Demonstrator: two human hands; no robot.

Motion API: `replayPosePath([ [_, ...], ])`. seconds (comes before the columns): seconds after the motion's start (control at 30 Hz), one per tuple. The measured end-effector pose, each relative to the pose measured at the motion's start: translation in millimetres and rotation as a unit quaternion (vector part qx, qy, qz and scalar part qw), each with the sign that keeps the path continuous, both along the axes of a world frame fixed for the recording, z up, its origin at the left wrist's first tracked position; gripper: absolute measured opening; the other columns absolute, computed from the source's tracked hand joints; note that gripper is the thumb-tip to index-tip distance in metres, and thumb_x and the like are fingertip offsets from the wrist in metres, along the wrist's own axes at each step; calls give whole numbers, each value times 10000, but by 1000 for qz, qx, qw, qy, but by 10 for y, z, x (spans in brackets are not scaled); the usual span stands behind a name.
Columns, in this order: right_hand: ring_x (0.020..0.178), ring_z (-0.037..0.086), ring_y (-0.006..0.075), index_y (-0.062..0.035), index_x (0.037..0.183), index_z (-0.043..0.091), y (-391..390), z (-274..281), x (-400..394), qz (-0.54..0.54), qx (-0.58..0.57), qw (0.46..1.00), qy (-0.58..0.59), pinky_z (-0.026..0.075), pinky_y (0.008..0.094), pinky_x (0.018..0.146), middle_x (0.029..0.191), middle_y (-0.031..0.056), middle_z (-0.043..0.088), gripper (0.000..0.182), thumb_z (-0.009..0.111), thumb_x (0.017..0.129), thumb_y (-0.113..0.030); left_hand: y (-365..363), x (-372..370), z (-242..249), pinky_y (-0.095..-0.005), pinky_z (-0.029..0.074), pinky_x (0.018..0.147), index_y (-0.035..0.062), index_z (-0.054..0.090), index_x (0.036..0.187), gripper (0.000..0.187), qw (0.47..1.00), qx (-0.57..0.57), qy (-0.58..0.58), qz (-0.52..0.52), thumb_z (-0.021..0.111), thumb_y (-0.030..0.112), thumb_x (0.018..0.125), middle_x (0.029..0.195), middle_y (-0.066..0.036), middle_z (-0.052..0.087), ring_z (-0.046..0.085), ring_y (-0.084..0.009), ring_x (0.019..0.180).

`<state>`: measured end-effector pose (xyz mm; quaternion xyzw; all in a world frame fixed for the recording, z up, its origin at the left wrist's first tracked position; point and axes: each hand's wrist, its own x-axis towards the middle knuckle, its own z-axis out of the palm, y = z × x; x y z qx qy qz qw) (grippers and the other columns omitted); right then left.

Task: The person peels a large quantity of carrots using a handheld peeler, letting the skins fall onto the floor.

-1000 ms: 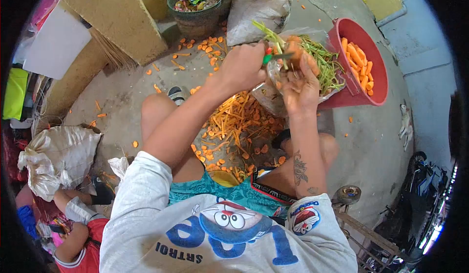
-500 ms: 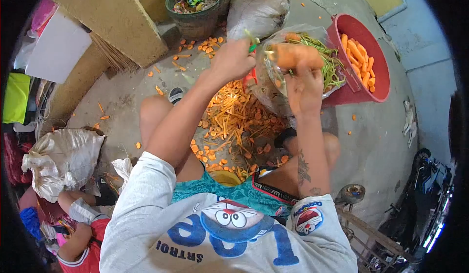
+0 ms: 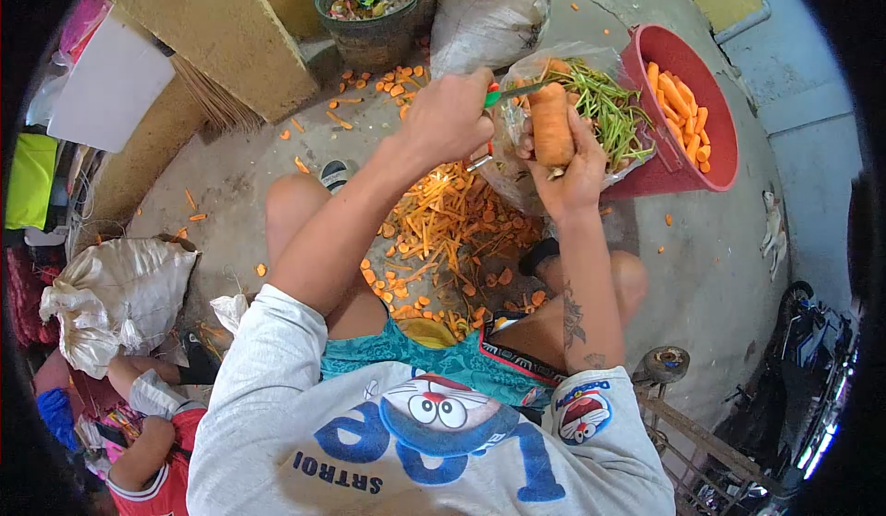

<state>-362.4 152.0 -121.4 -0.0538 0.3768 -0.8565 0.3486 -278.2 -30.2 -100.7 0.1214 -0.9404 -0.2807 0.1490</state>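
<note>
My left hand point(image 3: 449, 117) is closed around a knife with a green handle point(image 3: 492, 99). Its dark blade reaches right, to the upper end of a thick orange carrot point(image 3: 552, 128). Fingers of my right hand point(image 3: 574, 163) wrap the carrot from below and the side, keeping it nearly upright in the view. Just behind it lies a clear plastic bag point(image 3: 510, 176) holding green stalks point(image 3: 604, 110) and more carrot. A heap of carrot peelings and cut ends point(image 3: 448, 216) covers the floor between my legs, below both hands.
A red bucket point(image 3: 726, 147) with peeled carrots point(image 3: 681, 110) stands at right. Farther off are a dark bin of rubbish point(image 3: 369, 41) and a white sack point(image 3: 489, 31). Another sack point(image 3: 120, 299) and a person in red point(image 3: 161, 465) are at left; a metal cart frame point(image 3: 701, 451) is lower right.
The carrot has turned from lying sideways to nearly upright in my right hand. My left hand has shifted slightly right, and the knife blade now meets the carrot's top end.
</note>
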Motion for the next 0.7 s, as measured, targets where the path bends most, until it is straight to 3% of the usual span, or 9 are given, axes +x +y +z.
replayPosePath([
  [0.33, 856, 667, 202, -59, 1240, 573, -26, -106, 13, 39, 10, 999, -15, 544, 346, 754, 1001, 97, 668, 352, 444, 1081, -346, 183, -52, -134, -574, 538, 766, -62, 588, 976, 253, 999, -13, -18, -28, 623, 116, 800, 785, -322, 658, 671, -503, 816],
  [0.43, 825, 612, 232, -28, 1260, 560, -20, -64, 9, -21, 49, 997, -51, 494, 361, 732, 957, 112, 648, 397, 408, 1085, -349, 216, -11, -13, -566, 546, 782, -88, 610, 977, 263, 998, 2, -49, -47, 619, 105, 798, 809, -333, 664, 680, -503, 825],
  [0.5, 829, 599, 224, -23, 1263, 559, 51, -100, -25, 102, -29, 994, -21, 474, 350, 716, 967, 112, 639, 404, 401, 1087, -351, 25, -165, -172, -559, 549, 794, -101, 625, 973, 272, 993, 3, -111, -47, 611, 107, 798, 837, -343, 667, 683, -502, 844],
  [0.53, 829, 599, 224, -23, 1263, 559, 35, 16, 83, 105, -29, 994, -21, 474, 350, 716, 967, 112, 639, 404, 401, 1087, -351, -69, -197, -240, -553, 552, 806, -113, 641, 970, 284, 984, 4, -171, -44, 604, 110, 798, 864, -353, 670, 687, -501, 864],
  [0.6, 809, 585, 207, -24, 1271, 556, 32, 283, 216, 88, 12, 996, 4, 458, 339, 694, 977, 115, 630, 413, 399, 1090, -360, -177, -169, -247, -548, 552, 815, -122, 650, 966, 296, 990, 7, -140, -20, 598, 117, 798, 889, -363, 669, 689, -496, 883],
  [0.7, 869, 664, 188, -70, 1289, 572, 105, 114, 25, 62, 5, 998, 31, 535, 331, 714, 1071, 100, 679, 366, 472, 1077, -351, -79, -149, -151, -550, 546, 828, -116, 652, 939, 298, 987, 11, -158, -26, 588, 136, 793, 904, -371, 665, 685, -491, 911],
])
